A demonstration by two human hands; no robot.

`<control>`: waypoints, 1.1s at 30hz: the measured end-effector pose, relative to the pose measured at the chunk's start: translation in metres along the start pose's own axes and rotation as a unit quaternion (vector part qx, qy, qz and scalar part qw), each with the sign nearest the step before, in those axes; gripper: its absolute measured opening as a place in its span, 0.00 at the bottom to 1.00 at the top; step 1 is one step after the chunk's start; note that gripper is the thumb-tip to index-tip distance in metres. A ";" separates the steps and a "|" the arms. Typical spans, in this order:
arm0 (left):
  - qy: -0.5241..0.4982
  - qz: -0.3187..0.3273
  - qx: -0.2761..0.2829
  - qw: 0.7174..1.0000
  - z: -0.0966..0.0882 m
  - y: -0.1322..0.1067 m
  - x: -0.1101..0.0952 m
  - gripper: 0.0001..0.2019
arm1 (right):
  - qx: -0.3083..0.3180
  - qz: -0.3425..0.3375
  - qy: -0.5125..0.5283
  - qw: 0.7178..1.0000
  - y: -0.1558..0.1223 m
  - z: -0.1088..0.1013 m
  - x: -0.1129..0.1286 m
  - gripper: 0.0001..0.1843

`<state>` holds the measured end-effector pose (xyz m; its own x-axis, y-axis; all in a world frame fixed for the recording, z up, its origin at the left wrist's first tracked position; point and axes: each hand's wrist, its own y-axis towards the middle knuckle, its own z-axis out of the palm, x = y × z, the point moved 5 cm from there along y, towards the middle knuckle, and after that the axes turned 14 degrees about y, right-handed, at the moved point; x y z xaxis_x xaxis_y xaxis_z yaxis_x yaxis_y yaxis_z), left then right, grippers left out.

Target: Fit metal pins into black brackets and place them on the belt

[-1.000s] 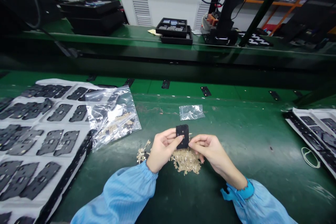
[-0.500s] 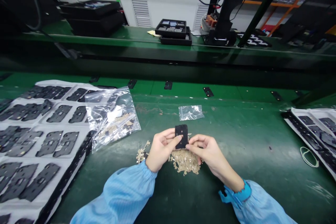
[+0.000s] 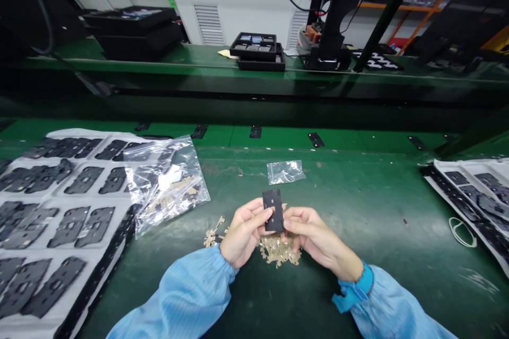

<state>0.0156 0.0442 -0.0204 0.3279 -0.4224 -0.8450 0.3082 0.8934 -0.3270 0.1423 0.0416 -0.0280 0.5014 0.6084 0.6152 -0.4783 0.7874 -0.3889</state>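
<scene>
Between my hands is a flat black plastic plate (image 3: pixel 273 206) with small holes, tilted upright. My left hand (image 3: pixel 245 228) grips its left side, thumb across the front face. The fingers of my right hand (image 3: pixel 310 230) are pinched at its lower right edge; whether a small part sits between them is hidden. Under the plate lies a heap of small tan cut pieces (image 3: pixel 278 251) on the green bench. A few more tan pieces (image 3: pixel 213 233) are scattered beside my left wrist.
At left, a white tray (image 3: pixel 91 196) holds several black plates, with a clear zip bag (image 3: pixel 169 190) overlapping its edge. A small clear bag (image 3: pixel 285 171) lies ahead. Single plates (image 3: pixel 316 140) lie along the green strip behind. Another tray (image 3: pixel 437 169) and a rubber band (image 3: pixel 462 232) are at right.
The black plate has turned slightly and tilted in my left hand. My right hand has shifted a little, its fingers now closer in at the plate's lower edge. The view has moved slightly.
</scene>
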 end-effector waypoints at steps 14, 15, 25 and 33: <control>0.227 0.211 -0.092 0.946 -0.004 -0.006 -0.018 0.06 | -0.069 -0.229 -0.144 0.960 -0.004 0.001 0.014 0.06; 0.251 0.228 -0.098 0.936 -0.004 -0.008 -0.021 0.06 | -0.062 -0.243 -0.179 0.951 -0.005 0.002 0.016 0.06; 0.399 0.308 -0.099 0.858 0.000 -0.010 -0.028 0.03 | 0.015 -0.387 -0.474 0.791 -0.023 0.020 0.031 0.10; 0.468 0.358 -0.100 0.802 0.005 -0.017 -0.034 0.05 | 0.059 -0.431 -0.617 0.655 -0.031 0.025 0.030 0.15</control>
<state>0.0039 0.0427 0.0158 -0.4857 0.4270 -0.7627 0.1607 0.9013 0.4023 0.1545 0.0328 0.0197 -0.3088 -0.6591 0.6857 -0.4902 0.7281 0.4791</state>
